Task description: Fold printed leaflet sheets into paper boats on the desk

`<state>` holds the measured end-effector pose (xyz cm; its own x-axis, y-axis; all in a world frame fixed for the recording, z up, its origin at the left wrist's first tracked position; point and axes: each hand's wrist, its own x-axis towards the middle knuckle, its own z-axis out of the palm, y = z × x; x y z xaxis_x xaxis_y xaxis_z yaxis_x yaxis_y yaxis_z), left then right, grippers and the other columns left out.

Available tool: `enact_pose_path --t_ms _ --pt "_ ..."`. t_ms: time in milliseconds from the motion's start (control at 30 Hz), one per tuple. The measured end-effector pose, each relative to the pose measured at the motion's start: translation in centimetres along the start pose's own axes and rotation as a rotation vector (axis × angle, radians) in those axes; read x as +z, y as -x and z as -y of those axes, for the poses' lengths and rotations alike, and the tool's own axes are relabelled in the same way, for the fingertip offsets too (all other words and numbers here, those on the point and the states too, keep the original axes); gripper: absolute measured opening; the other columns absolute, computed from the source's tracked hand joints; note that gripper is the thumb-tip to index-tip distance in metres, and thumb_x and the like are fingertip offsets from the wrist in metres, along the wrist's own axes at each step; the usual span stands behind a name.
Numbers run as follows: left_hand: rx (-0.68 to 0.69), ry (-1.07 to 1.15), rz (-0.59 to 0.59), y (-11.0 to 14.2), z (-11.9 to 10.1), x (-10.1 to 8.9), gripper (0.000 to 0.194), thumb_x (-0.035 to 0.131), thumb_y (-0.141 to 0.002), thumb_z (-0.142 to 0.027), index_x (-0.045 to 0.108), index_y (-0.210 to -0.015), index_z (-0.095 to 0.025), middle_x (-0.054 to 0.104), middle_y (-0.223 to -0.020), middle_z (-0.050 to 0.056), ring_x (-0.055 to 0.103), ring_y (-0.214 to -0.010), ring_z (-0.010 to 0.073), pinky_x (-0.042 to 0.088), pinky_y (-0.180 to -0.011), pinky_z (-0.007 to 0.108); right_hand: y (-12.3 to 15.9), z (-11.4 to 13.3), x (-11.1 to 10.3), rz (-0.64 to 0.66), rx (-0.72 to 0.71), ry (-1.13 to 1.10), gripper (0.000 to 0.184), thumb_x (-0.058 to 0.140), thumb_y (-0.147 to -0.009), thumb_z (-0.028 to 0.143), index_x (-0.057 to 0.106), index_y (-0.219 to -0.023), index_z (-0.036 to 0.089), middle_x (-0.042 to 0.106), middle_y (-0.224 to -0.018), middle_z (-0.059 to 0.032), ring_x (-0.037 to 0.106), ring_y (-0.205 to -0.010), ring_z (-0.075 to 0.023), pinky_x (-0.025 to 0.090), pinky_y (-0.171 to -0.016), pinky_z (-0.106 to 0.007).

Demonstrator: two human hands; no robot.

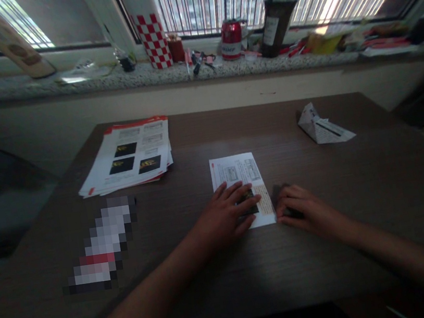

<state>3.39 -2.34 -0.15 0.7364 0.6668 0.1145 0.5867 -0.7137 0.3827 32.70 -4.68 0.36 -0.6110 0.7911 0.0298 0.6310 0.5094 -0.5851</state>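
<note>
A printed sheet of paper (233, 169), apparently folded to a narrow shape, lies on the table in front of me. My left hand (232, 210) rests flat across its middle with the fingers spread. Beside the sheet's lower right edge, my right hand (295, 207) is closed, its thumb and curled fingers pinching at that edge. Part of the print, with a dark picture, is covered by my left fingers.
A stack of printed sheets (136, 154) lies at the back left of the brown table (221, 279). Nearer stands out a blurred-out oblong item (100, 246). A folded paper shape (324, 130) sits back right. The windowsill (102, 85) holds a red can (231, 39) and clutter.
</note>
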Motion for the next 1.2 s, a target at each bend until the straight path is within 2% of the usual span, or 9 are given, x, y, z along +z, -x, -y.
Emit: enact_pose_path --t_ms 133,367,633,767,1000,1200 --pt "-0.007 -0.007 0.008 0.0 -0.1 -0.1 0.049 0.057 -0.106 -0.039 0.049 -0.155 -0.036 0.042 -0.167 0.002 0.033 -0.157 0.0284 0.021 -0.129 0.055 -0.7 -0.4 -0.9 0.013 -0.016 -0.078 0.004 0.067 -0.100 0.028 0.069 -0.096 0.027 0.065 -0.106 -0.0057 0.062 -0.103 -0.0245 0.052 -0.088 -0.039" --pt "-0.009 -0.002 0.007 0.0 0.0 0.0 0.050 0.058 -0.106 -0.039 0.049 -0.155 -0.037 0.041 -0.168 0.001 0.033 -0.157 0.0287 0.020 -0.130 0.056 -4.5 -2.5 -1.6 -0.202 0.041 0.010 0.004 0.067 -0.098 0.026 0.068 -0.095 0.025 0.065 -0.099 -0.0057 0.065 -0.092 -0.0236 0.054 -0.081 -0.037" --pt "-0.009 -0.001 0.009 0.1 -0.1 0.0 0.050 0.057 -0.107 -0.040 0.048 -0.156 -0.037 0.040 -0.169 0.002 0.030 -0.158 0.0277 0.018 -0.130 0.056 -8.2 -3.9 -1.5 -0.253 0.025 0.095 0.006 0.071 -0.095 0.021 0.067 -0.090 0.022 0.064 -0.096 -0.0060 0.064 -0.090 -0.0231 0.052 -0.082 -0.036" --pt "-0.006 0.001 0.016 0.1 -0.1 -0.1 0.049 0.056 -0.108 -0.040 0.048 -0.156 -0.036 0.039 -0.169 0.002 0.030 -0.158 0.0275 0.019 -0.130 0.056 -10.4 -5.2 -2.1 -0.264 0.031 0.130 0.008 0.071 -0.095 0.025 0.069 -0.089 0.021 0.064 -0.095 -0.0058 0.063 -0.086 -0.0222 0.051 -0.080 -0.036" --pt "-0.007 -0.001 0.024 0.1 -0.3 -0.2 0.049 0.056 -0.108 -0.040 0.047 -0.156 -0.037 0.038 -0.170 0.002 0.030 -0.159 0.0275 0.019 -0.130 0.056 -14.9 -7.2 -3.4 -0.303 0.054 0.206 0.007 0.070 -0.092 0.020 0.069 -0.086 0.019 0.065 -0.093 -0.0075 0.062 -0.087 -0.0236 0.048 -0.081 -0.035" --pt "-0.001 0.008 0.024 0.0 -0.2 -0.1 0.049 0.056 -0.107 -0.041 0.048 -0.156 -0.036 0.040 -0.169 0.003 0.030 -0.158 0.0285 0.020 -0.130 0.057 -16.0 -7.9 -3.5 -0.315 0.053 0.227 0.008 0.069 -0.091 0.018 0.069 -0.084 0.018 0.064 -0.091 -0.0074 0.060 -0.085 -0.0231 0.046 -0.079 -0.034"
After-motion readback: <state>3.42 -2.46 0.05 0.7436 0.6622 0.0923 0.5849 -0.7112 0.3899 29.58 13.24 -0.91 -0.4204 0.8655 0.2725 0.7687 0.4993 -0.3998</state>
